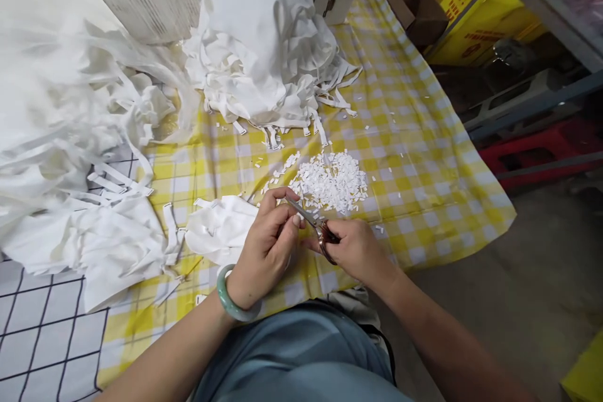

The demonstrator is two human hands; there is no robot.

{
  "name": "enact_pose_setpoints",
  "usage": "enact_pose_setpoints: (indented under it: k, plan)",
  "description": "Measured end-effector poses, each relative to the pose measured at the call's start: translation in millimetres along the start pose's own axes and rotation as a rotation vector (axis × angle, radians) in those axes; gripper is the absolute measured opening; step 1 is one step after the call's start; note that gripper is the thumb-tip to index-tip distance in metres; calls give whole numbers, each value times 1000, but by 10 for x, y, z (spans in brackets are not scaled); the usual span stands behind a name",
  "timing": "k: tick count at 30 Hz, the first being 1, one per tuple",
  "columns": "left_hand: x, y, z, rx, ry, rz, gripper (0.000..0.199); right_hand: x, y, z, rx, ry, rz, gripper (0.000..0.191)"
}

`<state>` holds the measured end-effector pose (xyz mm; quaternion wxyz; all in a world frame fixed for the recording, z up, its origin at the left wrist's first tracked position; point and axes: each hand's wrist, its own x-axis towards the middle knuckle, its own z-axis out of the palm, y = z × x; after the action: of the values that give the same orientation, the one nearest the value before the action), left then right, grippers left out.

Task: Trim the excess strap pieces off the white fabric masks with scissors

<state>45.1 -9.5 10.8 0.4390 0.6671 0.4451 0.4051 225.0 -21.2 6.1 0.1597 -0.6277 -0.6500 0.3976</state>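
In my right hand [355, 248] are scissors [316, 225], my fingers in the dark handles and the blades pointing up and left. The blades reach to the fingertips of my left hand [271, 242], which is closed in a pinch on a white fabric piece [219, 226]. A small white end shows at the thumb; most of what lies in the grip is hidden. A green bangle [230, 301] circles my left wrist. Just beyond the scissors lies a heap of small white clippings [332, 182].
A tall pile of white fabric pieces with straps [259, 44] stands at the back, before a cardboard box [141, 3]. More white fabric [61, 138] spreads over the left side. Beneath is a yellow checked tablecloth [424, 188]. Yellow boxes [494, 28] and a red stool [546, 154] are at right.
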Motion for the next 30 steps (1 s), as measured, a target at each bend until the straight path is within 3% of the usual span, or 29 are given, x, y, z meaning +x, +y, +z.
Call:
enact_pose_setpoints:
  k: [4, 7, 9, 10, 11, 13, 16, 19, 21, 23, 24, 25, 27, 28, 30]
  plan:
    - [-98, -4, -233, 94, -49, -3, 24, -37, 51, -77, 92, 84, 24, 44]
    - [-361, -24, -575, 373, -76, 16, 5, -47, -43, 9, 61, 64, -159, 47]
    - [-596, -66, -756, 591, -126, -9, 31, -57, -158, 187, 2, -22, -315, 57]
    - [-709, -92, -816, 659, -161, -28, 44, -66, -225, 299, -26, -72, -381, 53]
    - [-806, -116, -857, 682, -192, -44, 50, -74, -295, 411, -46, -113, -431, 44]
    - [-908, -142, -915, 624, -208, -49, 36, -68, -448, 590, -22, -151, -475, 30]
    - [-698, -55, -1069, 519, -98, 16, 19, 97, -754, 608, 153, -101, -484, 26]
    - [-6, 291, -1351, 540, 121, 166, 10, 539, -1243, 238, 256, 79, -595, 18]
    - [586, 625, -1538, 577, 323, 282, 5, 966, -1646, -195, 239, 283, -691, 17]
    - [1098, 898, -1680, 491, 502, 300, 5, 1442, -1995, -680, 148, 500, -733, 18]
    - [1272, 966, -1735, 405, 534, 284, 17, 1674, -2107, -900, 80, 612, -729, 18]
    - [1371, 976, -1784, 390, 533, 263, 24, 1885, -2163, -1082, 2, 699, -718, 19]
    - [1321, 826, -1874, 383, 543, 205, 29, 2179, -2101, -1276, -158, 794, -715, 29]
    - [1182, 686, -1914, 406, 545, 169, 27, 2237, -1998, -1274, -210, 814, -720, 34]
    - [755, 342, -1975, 457, 558, 78, 20, 2150, -1721, -1073, -208, 773, -703, 38]
